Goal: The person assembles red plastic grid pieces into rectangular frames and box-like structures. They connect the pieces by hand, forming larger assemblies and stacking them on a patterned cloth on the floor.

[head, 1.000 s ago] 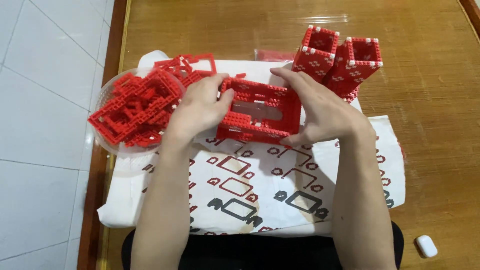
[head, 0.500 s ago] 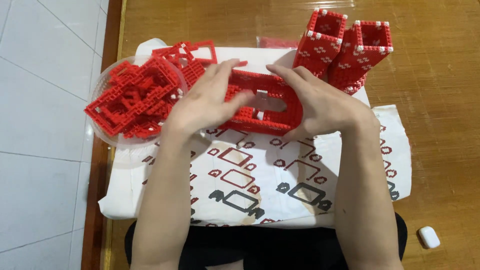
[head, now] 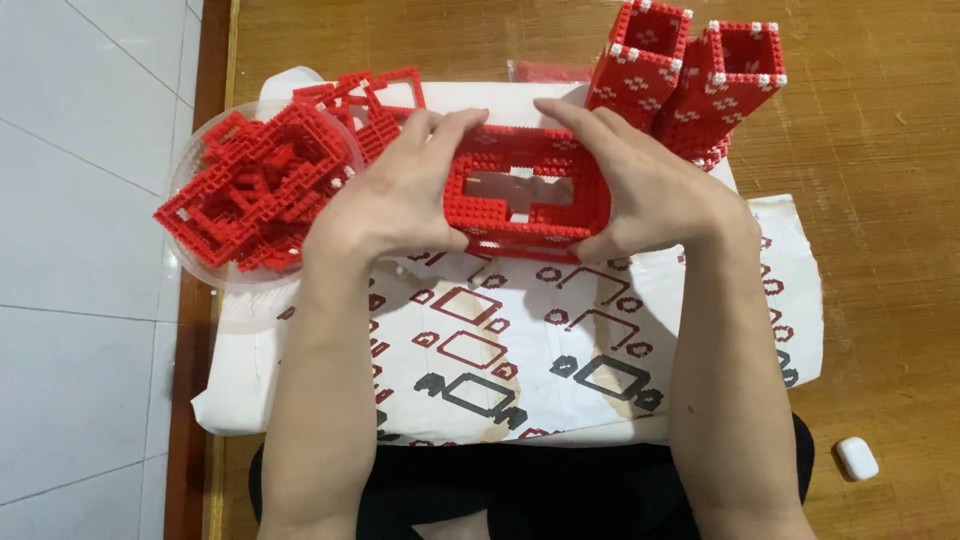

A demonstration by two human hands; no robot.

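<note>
Left hand (head: 395,205) and right hand (head: 640,190) pinch a red brick frame (head: 525,195) between them, pressing its layers together; loose frames (head: 255,185) sit beside the left hand.

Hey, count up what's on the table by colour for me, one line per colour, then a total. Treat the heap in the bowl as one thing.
Red: 4 – brick frame held by left hand and right hand, two towers, brick heap
White: 2 – printed sheet, small case
Clear: 1 – bowl
Total: 7
</note>
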